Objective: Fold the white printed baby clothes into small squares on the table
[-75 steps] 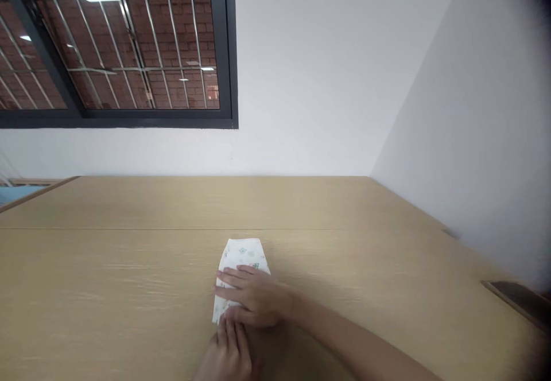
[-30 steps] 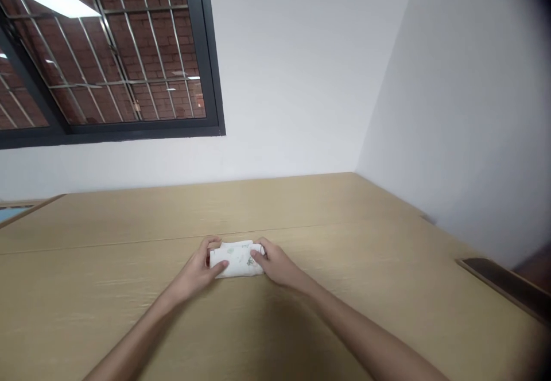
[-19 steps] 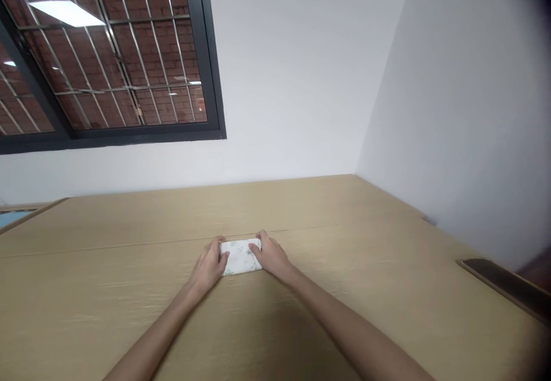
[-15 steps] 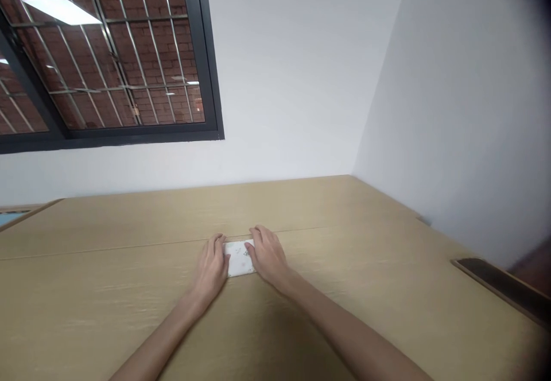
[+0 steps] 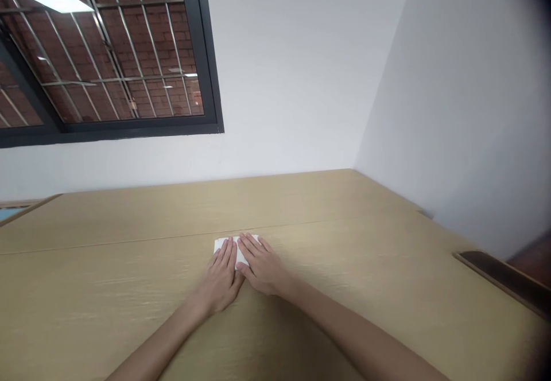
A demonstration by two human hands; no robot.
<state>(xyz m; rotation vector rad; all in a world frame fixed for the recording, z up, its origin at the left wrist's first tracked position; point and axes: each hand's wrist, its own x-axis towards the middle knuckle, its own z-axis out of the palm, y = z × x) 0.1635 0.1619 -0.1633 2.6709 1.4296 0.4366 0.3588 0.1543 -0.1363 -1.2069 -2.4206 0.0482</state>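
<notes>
A small, flat white rectangle that looks like a folded tissue or cloth (image 5: 241, 256) lies on the wood-toned tabletop (image 5: 150, 289), just in front of a thin seam. Covering its left part, my left hand (image 5: 222, 278) rests flat, fingers stretched forward. My right hand (image 5: 260, 266) lies flat over its right part, fingers slightly spread and the thumb pointing in towards the left hand. Both hands press on top of the white piece and nearly meet at the thumbs. Its middle strip and far corners show; the rest is hidden under the hands.
A white wall (image 5: 293, 82) rises behind the tabletop, and another wall (image 5: 469, 111) stands at the right. A dark-framed window with metal bars (image 5: 142, 54) is at the upper left. A dark, narrow recess (image 5: 501, 278) runs along the tabletop's right edge.
Both hands have gone from holding the white piece's side edges to lying flat on top of it. Dark specks that showed on its face before are not visible now.
</notes>
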